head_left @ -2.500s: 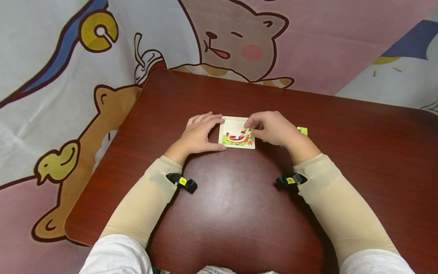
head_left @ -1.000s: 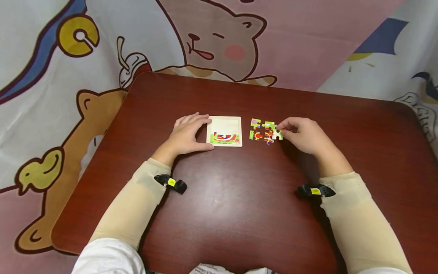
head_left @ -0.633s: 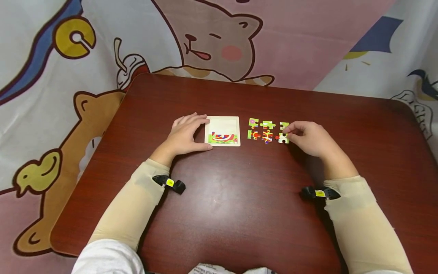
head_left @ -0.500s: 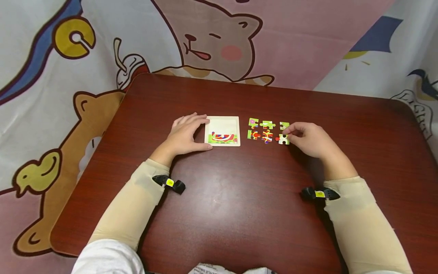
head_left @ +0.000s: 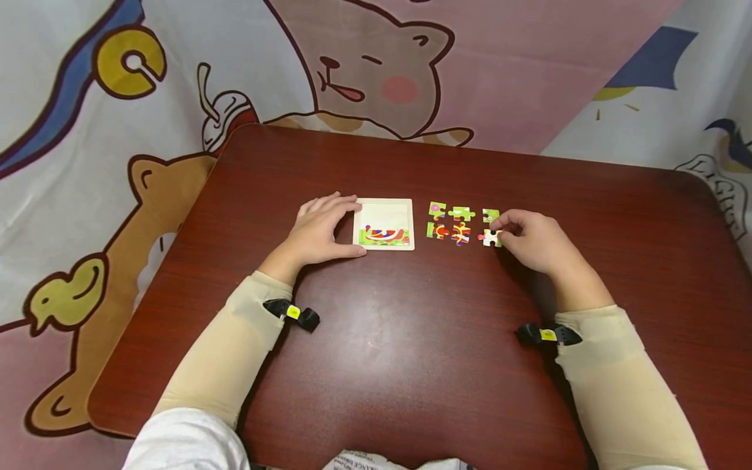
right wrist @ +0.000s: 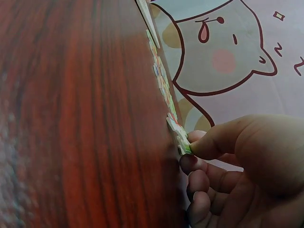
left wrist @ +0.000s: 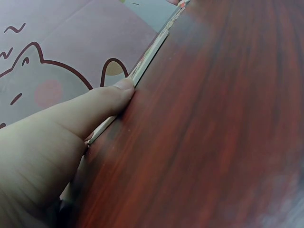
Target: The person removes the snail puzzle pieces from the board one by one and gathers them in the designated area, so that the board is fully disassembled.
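Note:
A square wooden puzzle tray lies on the table, with a strip of colourful picture along its bottom. My left hand rests at its left side, fingers extended at the upper corner and thumb along the lower edge. In the left wrist view, the thumb touches the tray's rim. To the right, my right hand pinches the edge of a whitish jigsaw piece with a red tab. The right wrist view shows thumb and finger on that piece's edge, low at the tabletop.
Several loose jigsaw pieces lie between tray and right hand, among them a pink-flower piece, a green one and a red-patterned one. Another green piece sits just above the pinched one. A printed curtain hangs behind the table.
My right hand has moved from over the tray to the loose pieces on the right. The whitish piece has shifted rightward, apart from its neighbours. My left hand has stayed at the tray.

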Motion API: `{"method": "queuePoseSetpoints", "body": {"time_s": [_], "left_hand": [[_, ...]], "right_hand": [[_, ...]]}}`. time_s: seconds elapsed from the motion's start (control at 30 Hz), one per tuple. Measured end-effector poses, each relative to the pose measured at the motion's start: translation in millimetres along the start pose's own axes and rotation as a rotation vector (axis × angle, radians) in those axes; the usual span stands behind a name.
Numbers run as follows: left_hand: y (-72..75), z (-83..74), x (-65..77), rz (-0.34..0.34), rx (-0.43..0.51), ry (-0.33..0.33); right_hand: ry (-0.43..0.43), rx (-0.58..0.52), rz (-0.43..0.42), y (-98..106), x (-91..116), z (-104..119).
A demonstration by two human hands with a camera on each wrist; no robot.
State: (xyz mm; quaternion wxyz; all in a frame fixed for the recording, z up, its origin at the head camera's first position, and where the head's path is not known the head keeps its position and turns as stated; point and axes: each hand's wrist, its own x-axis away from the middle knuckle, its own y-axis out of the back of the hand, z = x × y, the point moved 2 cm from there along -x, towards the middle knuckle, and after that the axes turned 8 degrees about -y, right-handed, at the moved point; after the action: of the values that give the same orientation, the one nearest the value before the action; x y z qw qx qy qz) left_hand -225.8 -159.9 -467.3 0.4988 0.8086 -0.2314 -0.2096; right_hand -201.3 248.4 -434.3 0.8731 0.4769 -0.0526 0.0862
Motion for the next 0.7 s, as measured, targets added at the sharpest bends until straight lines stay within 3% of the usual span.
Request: {"method": "queuePoseSetpoints", "body": {"time_s": [0.7], "left_hand": [[1.1, -1.2, -0.1, 0.001, 0.007, 0.002]], "right_hand": [[-0.010, -0.031, -0.046, -3.7, -1.8, 0.3]]}}
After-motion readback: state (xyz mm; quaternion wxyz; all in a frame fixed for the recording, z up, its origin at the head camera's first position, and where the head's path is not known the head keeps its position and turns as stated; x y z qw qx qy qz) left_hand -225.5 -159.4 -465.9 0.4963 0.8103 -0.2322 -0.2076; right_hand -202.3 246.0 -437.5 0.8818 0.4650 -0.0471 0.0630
